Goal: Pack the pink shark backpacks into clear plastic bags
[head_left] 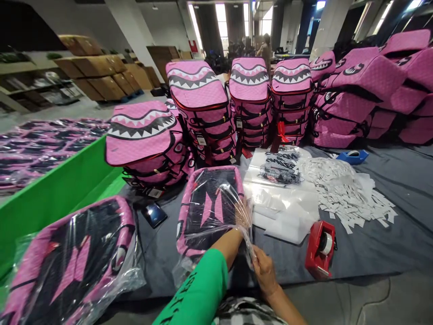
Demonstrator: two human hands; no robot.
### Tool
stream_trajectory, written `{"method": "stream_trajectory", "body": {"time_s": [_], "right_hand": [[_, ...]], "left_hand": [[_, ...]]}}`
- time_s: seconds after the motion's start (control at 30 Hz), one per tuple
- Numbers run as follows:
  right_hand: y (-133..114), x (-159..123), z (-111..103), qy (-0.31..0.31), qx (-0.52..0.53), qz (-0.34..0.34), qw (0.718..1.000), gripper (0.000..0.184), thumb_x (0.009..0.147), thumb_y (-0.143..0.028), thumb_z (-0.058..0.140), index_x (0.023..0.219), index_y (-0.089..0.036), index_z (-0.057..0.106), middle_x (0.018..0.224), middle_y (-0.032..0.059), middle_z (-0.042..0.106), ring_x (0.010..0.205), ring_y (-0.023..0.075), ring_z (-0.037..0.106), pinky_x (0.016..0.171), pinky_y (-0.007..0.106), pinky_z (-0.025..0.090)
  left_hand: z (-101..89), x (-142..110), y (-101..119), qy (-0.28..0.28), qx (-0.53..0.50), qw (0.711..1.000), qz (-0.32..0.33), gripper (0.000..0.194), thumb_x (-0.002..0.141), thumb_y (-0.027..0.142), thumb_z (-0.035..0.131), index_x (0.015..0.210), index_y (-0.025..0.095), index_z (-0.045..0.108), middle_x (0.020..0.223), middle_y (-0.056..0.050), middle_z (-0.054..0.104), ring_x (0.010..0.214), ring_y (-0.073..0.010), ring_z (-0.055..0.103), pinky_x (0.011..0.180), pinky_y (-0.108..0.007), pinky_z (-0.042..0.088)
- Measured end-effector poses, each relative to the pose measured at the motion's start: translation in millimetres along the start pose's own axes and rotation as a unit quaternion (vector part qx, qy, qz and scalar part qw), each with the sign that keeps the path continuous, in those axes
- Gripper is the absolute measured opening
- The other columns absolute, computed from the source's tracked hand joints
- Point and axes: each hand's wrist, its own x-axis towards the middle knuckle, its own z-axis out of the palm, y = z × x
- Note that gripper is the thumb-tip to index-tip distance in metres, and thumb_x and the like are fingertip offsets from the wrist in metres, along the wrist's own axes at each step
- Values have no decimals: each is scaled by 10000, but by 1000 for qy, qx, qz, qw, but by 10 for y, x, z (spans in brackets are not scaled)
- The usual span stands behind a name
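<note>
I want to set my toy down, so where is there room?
Bare grey cloth lies right of the red tape dispenser, below the white paper tags. It is crowded by the left hand and right hand, around the plastic-wrapped pink backpack.

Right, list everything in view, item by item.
Wrapped backpacks: two, pink and black, one under the hands, one lower left.
Stacked backpacks: four stacks, pink, behind the grey mat.
Heaped backpacks: many, pink, far right.
Clear plastic bags: one pile, clear, mid-mat.
Paper tags: many, white, right of the bags.
Red tape dispenser: one, red, front right.
Blue tape dispenser: one, blue, back right.
Phone: one, black, left of the hands.
Bin: one, green, far left.
Cardboard boxes: several, brown, far back left.
Left hand: bare, green sleeve, behind plastic film.
Right hand: bare, pinching that film.
</note>
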Motion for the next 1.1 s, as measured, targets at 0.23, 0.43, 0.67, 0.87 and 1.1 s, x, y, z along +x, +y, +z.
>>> {"method": "stream_trajectory", "body": {"time_s": [0.23,0.43,0.67,0.87,1.1], "right_hand": [[333,-185,-227,-41,-53,214,975,197,808,-291,459,921,-193,588,741,19,577,550,164,566,537,272,476],[356,-588,-422,-120,-38,160,979,206,872,-388,418,829,-221,531,730,34,600,597,181,577,572,274,440],[50,-604,-348,-76,50,380,920,327,824,-579,441,773,-263,371,488,-73,440,396,163,483,459,264,378],[58,-416,-653,-41,-83,325,941,499,771,-746,454,720,-250,420,577,-22,495,516,170,507,553,295,420],[-105,-562,-684,-78,-29,388,918,538,820,-791,427,776,-259,356,495,-53,490,422,167,524,455,253,411]], "left_hand": [[72,-841,-93,-55,16,998,31,707,1010,419,436,1542,-28,309,1631,-300,173,1550,-401,111,1253,-565,201],[-422,-2640,-945,-5,-43,948,314,334,1007,223,458,1297,244,622,1204,-47,720,1195,-133,616,1072,-264,460],[-865,-2918,-1563,217,15,939,-267,462,880,387,634,1289,177,598,1342,-196,573,1288,-329,513,1097,-495,380],[-775,-3162,-1819,223,-150,847,-458,312,826,514,445,832,214,529,745,-35,603,703,-216,592,734,-349,497],[-836,-3634,-1676,189,-217,864,-412,453,809,646,478,617,249,373,594,16,471,583,-176,471,632,-318,446]]}}
